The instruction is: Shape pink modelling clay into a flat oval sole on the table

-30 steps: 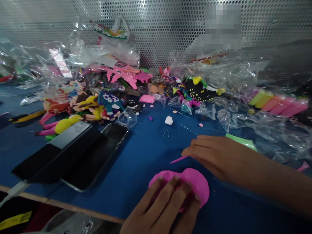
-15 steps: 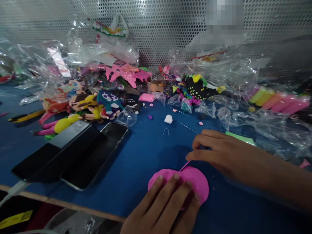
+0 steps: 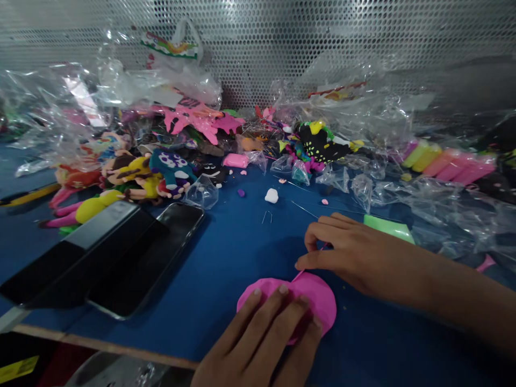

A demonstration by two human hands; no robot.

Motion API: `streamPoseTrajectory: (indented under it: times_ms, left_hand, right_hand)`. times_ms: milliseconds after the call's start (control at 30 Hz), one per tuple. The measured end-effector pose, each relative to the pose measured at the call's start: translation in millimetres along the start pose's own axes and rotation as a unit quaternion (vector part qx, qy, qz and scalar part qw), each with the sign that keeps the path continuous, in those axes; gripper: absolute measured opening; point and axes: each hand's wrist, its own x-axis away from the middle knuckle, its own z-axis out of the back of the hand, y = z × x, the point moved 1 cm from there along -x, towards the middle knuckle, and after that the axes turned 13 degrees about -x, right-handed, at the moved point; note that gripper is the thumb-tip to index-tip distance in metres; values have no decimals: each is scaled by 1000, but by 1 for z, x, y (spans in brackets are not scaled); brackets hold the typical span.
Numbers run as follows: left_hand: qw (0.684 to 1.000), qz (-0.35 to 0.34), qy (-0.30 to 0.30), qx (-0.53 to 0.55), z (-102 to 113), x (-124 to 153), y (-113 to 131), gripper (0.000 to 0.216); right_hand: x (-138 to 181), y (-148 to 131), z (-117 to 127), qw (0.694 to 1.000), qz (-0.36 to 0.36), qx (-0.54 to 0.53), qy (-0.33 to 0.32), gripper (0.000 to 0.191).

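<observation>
On the blue table lies a flat pink clay piece (image 3: 322, 301), rounded with a notch at its top, like a heart. My left hand (image 3: 266, 328) rests on it with fingers stretched out flat, covering its lower left part. At the notch, my right hand (image 3: 342, 247) pinches a thin pink strip (image 3: 297, 276) between thumb and finger. The strip's lower end meets the clay's upper edge; whether it is stuck there I cannot tell. Beyond my hands are a white clay lump (image 3: 271, 195), a bent wire (image 3: 267, 217) and a thin metal needle-like rod (image 3: 303, 208).
A phone (image 3: 149, 263) and a black device (image 3: 76, 252) lie at left. Clay figures (image 3: 133, 172) and plastic wrappers (image 3: 387, 199) crowd the back against a perforated metal panel (image 3: 258, 43). Coloured clay packs (image 3: 451, 161) sit at right, near a green sheet (image 3: 389, 228).
The view has shifted slightly, so things sit further left. My right fingers have moved down the strip towards the clay, and less of it shows between them. My left hand stays put on the clay.
</observation>
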Motion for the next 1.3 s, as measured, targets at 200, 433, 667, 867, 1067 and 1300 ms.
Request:
streamPoseTrajectory:
  times_ms: [200,433,667,867,1067,1300]
  left_hand:
    - [1000,4,5,-2,0,-1,0,36]
    - [1000,2,4,-17,1,-5,-2,35]
    - [1000,1,-5,-18,2,-9,-1,37]
    - [1000,-2,-9,-15,1,-7,0,40]
    - [1000,-3,-14,-10,2,-7,0,49]
    - [1000,-17,-18,-18,1,-8,-1,54]
  right_hand:
    - [0,-1,3,1000,-7,-4,-13,44]
    - [2,5,-1,1000,1,-2,0,44]
    - [2,3,4,998,-37,-52,-5,44]
    - [4,5,3,996,-38,-84,6,38]
    - [7,1,11,992,-71,-106,-19,31]
    - [7,-1,12,986,-92,-140,-13,29]
